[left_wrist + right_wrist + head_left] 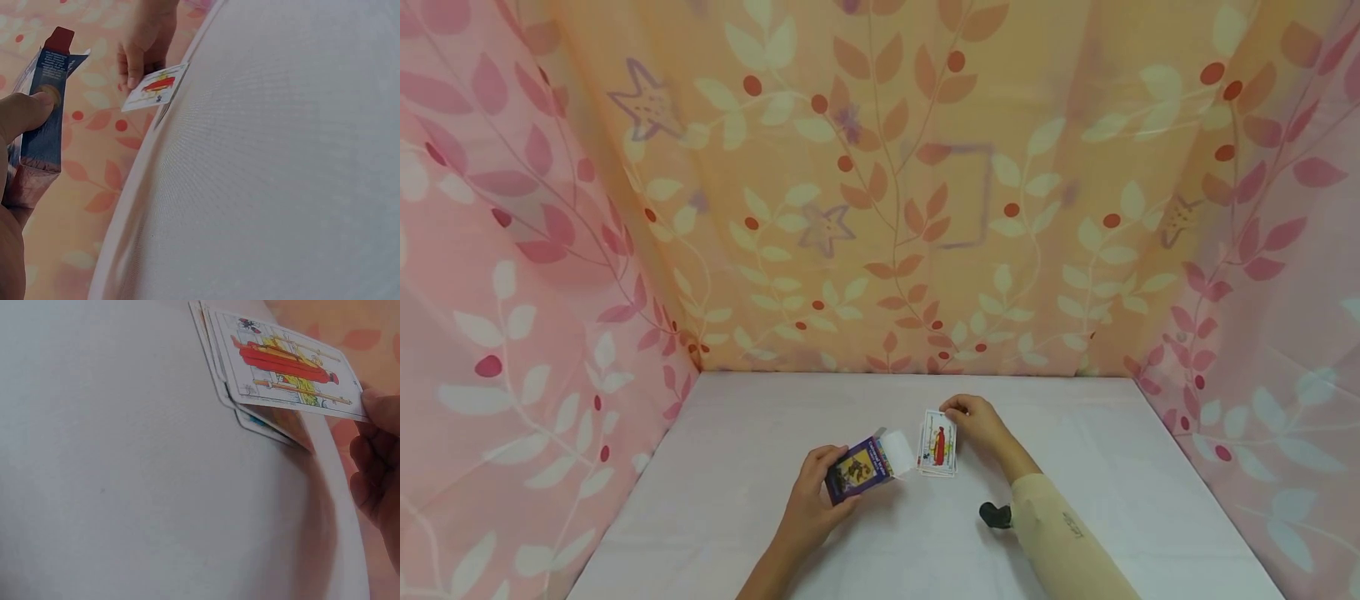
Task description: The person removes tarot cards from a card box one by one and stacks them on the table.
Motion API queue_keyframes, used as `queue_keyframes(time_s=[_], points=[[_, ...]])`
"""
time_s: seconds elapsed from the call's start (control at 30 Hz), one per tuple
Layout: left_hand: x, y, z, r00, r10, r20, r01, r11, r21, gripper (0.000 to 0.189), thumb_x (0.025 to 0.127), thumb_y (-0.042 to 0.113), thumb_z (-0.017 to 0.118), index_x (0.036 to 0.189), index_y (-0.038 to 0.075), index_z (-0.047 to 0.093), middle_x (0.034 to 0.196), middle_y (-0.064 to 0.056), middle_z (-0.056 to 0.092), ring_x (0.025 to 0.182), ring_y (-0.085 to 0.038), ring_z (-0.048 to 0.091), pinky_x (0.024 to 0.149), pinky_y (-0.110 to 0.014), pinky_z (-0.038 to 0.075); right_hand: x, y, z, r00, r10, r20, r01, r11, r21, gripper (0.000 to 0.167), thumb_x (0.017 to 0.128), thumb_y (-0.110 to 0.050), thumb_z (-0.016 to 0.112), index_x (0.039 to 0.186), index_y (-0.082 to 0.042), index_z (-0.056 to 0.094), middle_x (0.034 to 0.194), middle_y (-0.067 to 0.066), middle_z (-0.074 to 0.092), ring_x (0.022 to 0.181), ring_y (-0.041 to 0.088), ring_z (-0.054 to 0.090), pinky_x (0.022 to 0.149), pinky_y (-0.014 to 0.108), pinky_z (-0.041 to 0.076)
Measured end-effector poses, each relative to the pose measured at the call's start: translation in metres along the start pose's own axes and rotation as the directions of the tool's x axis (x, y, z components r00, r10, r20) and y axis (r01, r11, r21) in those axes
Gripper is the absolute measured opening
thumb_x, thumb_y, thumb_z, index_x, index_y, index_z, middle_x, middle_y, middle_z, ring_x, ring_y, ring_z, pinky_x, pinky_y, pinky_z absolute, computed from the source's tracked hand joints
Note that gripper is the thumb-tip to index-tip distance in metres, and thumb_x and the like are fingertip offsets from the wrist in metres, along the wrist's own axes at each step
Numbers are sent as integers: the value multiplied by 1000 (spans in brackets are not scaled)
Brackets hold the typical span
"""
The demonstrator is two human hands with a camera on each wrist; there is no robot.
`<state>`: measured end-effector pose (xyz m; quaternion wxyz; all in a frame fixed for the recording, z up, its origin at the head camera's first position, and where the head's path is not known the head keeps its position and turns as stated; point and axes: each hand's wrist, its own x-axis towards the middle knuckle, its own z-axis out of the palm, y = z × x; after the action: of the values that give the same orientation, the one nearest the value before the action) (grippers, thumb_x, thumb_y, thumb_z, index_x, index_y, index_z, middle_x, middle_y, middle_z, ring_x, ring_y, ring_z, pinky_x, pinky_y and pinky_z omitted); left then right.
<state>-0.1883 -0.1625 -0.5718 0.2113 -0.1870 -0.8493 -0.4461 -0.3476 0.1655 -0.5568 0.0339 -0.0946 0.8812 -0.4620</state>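
My left hand [814, 496] grips a purple card box [856, 471] that has a yellow picture on its front, thumb on one side and fingers on the other. The box is tilted, and its white end flap [897, 454] stands open toward the cards. With thumb and fingers, my right hand [979, 427] pinches the far end of a playing card [287, 369] showing a red figure. That end is raised. Beneath it lie several other cards [265, 428], loosely stacked on the table and mostly hidden by the top card.
A small black object [995, 515] is on the white-covered table [737, 417], beside my right sleeve [1060, 525]. Leaf-patterned cloth hangs behind the table [880, 250] and along both sides.
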Motion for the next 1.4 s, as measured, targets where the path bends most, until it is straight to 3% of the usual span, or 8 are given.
queue_keyframes(time_s=[0.13, 0.33, 0.43, 0.73, 0.97, 1.4], points=[[0, 2, 0, 999, -36, 0, 36, 999, -28, 88, 72, 9, 94, 146, 29, 51, 140, 6, 50, 127, -15, 54, 108, -30, 49, 0, 6, 3, 1000, 22, 7, -23, 999, 35, 12, 102, -16, 62, 105, -15, 74, 103, 1, 70, 98, 21, 58, 93, 40, 52], [0, 4, -1, 999, -51, 1, 51, 998, -30, 83, 71, 9, 94, 144, 17, 55, 139, 7, 50, 126, -13, 54, 107, -37, 51, 1, 13, 7, 1000, 13, -9, -13, 999, 35, 12, 102, -16, 63, 105, -15, 74, 101, 0, 70, 95, 18, 59, 85, 33, 52], [0, 3, -1, 999, -38, -1, 38, 999, -19, 84, 71, 10, 94, 145, 17, 55, 139, 6, 51, 126, -14, 54, 107, -37, 52, 1, 15, 9, 1000, 3, -23, -3, 1000, 27, 11, 101, -14, 64, 104, -14, 75, 101, -1, 71, 94, 16, 60, 84, 33, 53], [-1, 4, -1, 999, -40, 2, 40, 999, -26, 86, 71, 9, 94, 145, 27, 53, 139, 7, 51, 126, -13, 55, 106, -35, 52, 3, 19, 14, 998, -18, -54, 18, 1000, 7, 10, 99, -13, 67, 103, -14, 75, 101, -1, 72, 100, 18, 62, 98, 46, 53], [0, 4, 0, 998, -63, 5, 63, 998, -20, 83, 71, 9, 94, 144, 16, 55, 139, 8, 50, 127, -13, 54, 107, -39, 51, 5, 20, 15, 996, -44, -75, 43, 999, -27, 10, 98, -11, 68, 104, -13, 76, 104, 1, 73, 105, 21, 64, 102, 51, 51], [0, 5, -1, 997, -78, 16, 78, 997, -28, 83, 72, 9, 94, 144, 22, 55, 139, 8, 51, 127, -13, 54, 107, -40, 51, 13, 29, 21, 994, -77, -81, 70, 994, -84, 11, 97, -11, 69, 106, -14, 75, 108, 1, 73, 111, 24, 64, 107, 51, 49]])
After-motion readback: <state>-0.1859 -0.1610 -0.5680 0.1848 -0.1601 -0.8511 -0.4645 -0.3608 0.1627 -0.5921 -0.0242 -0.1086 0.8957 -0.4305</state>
